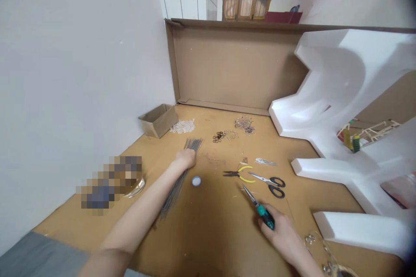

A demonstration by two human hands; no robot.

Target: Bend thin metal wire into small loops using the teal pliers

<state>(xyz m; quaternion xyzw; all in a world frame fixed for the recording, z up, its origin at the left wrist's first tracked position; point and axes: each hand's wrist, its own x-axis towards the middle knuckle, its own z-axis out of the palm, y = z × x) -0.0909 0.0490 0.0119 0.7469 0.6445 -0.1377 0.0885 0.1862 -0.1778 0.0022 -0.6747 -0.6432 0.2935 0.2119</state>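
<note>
My left hand (186,158) is closed at the upper part of a bundle of thin grey wires (174,194) lying on the brown tabletop. Its fingertips are hidden, so how many wires it grips does not show. In my right hand (281,229) is a pair of long-nose pliers (260,208) with green and black handles, the jaws pointing up and left. Just beyond their tip lie yellow-handled pliers (238,174) and black-handled scissors (269,182). A small round white disc with a blue rim (196,181) sits right of the wires.
At the back left stands an open cardboard box (158,121) beside a pile of clear beads (183,126). Black rings (219,137), small metal pieces (244,124) and silver pins (265,162) lie farther back. White foam (325,138) borders the right; a cardboard wall (234,69) closes the back.
</note>
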